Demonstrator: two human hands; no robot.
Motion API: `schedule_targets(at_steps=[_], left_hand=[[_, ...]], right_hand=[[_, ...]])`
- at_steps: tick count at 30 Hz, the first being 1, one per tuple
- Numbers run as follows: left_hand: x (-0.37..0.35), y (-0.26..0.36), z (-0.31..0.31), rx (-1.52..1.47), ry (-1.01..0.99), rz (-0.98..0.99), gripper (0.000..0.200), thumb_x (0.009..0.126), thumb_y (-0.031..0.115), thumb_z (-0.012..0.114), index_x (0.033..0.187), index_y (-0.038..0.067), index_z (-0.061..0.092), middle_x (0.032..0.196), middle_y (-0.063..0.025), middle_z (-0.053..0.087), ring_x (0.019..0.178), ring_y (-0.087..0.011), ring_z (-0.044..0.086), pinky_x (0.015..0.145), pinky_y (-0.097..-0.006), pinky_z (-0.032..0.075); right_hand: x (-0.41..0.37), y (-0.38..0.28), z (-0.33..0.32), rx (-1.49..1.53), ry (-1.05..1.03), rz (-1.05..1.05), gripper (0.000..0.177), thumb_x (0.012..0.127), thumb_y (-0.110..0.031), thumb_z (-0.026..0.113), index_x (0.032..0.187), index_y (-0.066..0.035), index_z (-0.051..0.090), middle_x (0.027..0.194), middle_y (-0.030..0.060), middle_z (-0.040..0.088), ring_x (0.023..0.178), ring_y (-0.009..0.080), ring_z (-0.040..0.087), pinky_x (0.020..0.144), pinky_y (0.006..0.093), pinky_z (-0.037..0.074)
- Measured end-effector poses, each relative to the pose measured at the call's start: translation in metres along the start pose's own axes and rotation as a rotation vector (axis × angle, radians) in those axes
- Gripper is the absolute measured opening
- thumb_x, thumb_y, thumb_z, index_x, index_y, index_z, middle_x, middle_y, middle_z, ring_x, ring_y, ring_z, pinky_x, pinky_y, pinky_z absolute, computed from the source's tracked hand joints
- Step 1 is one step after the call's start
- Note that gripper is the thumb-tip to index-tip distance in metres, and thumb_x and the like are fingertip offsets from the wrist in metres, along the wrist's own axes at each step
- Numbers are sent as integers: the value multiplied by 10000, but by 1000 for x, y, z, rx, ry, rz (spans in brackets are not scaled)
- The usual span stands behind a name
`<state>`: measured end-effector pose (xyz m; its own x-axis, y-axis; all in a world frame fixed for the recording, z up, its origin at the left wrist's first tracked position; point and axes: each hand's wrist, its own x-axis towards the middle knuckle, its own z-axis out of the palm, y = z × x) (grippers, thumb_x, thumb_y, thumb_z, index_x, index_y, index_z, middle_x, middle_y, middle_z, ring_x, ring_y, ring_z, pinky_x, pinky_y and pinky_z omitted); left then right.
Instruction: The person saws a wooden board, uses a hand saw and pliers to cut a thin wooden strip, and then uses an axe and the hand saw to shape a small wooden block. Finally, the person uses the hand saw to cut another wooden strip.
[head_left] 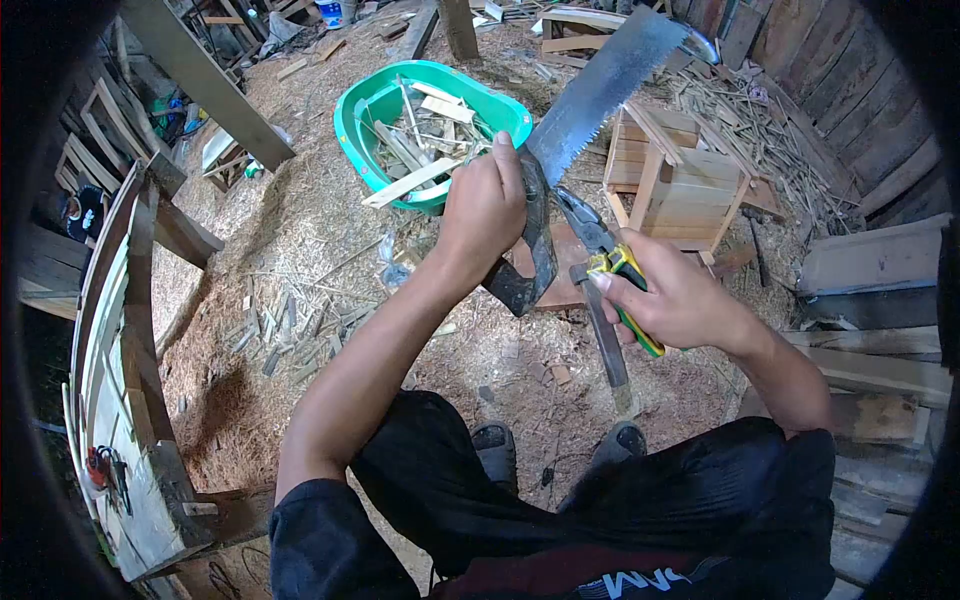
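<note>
yellow-handled pliers [610,260], right hand [683,300]; saw [600,95], left hand [485,215]

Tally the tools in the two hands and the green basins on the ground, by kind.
saw, held in the left hand: 1
pliers, held in the right hand: 1
green basin, with wood scraps inside: 1
Total: 3

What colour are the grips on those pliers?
Yellow and green, with black edging; the pliers in the right hand show best in the head view.
</note>
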<state>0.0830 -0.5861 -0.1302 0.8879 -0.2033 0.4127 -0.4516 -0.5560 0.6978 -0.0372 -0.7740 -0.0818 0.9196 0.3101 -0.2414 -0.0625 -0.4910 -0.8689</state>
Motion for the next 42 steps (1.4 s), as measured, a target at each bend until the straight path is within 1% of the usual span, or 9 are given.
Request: schedule_targets(at_steps=[10,20,22,23,24,27,30,36,42], left_hand=[[1,-1,-1,20,-22,-34,609,1055,266,313,647,-95,586,690,-365,575,696,-545,582,704,-611,444],[1,4,-5,61,-89,-74,545,1040,242,343,681,-73,606,722,-329,617,684,-507,615,683,-577,485],[-3,15,35,231,-209,80,421,1007,215,393,764,-46,616,756,-302,642,674,-472,639,658,-545,509],[-7,15,54,315,-274,155,361,991,202,418,806,-32,622,772,-289,655,669,-454,651,645,-529,521],[-10,1,63,368,-281,188,310,973,190,433,836,-19,616,773,-275,660,669,-437,659,631,-513,525],[6,-80,52,440,-189,326,227,935,164,447,878,17,610,729,-226,660,687,-404,672,619,-476,538],[26,-108,8,-123,-1,-260,587,1064,422,278,785,0,576,596,-137,574,544,-342,572,558,-459,471],[22,-62,16,-556,-202,-424,585,1055,507,279,752,82,545,611,-15,469,589,-130,475,562,-335,384],[15,-40,21,-821,-245,-507,507,1032,508,350,850,102,593,582,-23,501,441,-150,419,425,-299,339]], right_hand=[[3,8,7,-364,174,-128,307,912,-170,591,1040,98,515,939,320,598,943,469,599,824,517,455],[5,12,15,-411,198,-68,425,929,-207,600,1258,30,475,816,251,657,785,448,654,691,520,487],[-1,21,51,-307,-246,-657,359,908,-165,600,1195,18,485,763,240,644,737,448,649,631,494,493],[-10,16,75,-304,-494,-713,324,898,-144,602,1159,12,491,732,228,637,705,440,648,601,475,497],[-21,-7,109,-420,-721,-331,283,887,-126,605,1114,7,499,692,204,629,657,417,650,571,445,502],[-24,13,63,-283,-276,-152,239,879,-114,616,1047,11,499,631,156,608,566,349,636,534,399,491],[-25,-3,1,-265,-5,-145,314,899,-143,623,1133,33,510,743,173,639,679,320,662,627,398,505],[0,24,6,-224,465,-404,382,930,-179,641,1220,49,541,864,225,666,805,353,675,715,415,509],[27,47,9,-51,384,-388,299,926,-191,656,1075,63,602,758,221,638,723,350,666,658,412,488]])
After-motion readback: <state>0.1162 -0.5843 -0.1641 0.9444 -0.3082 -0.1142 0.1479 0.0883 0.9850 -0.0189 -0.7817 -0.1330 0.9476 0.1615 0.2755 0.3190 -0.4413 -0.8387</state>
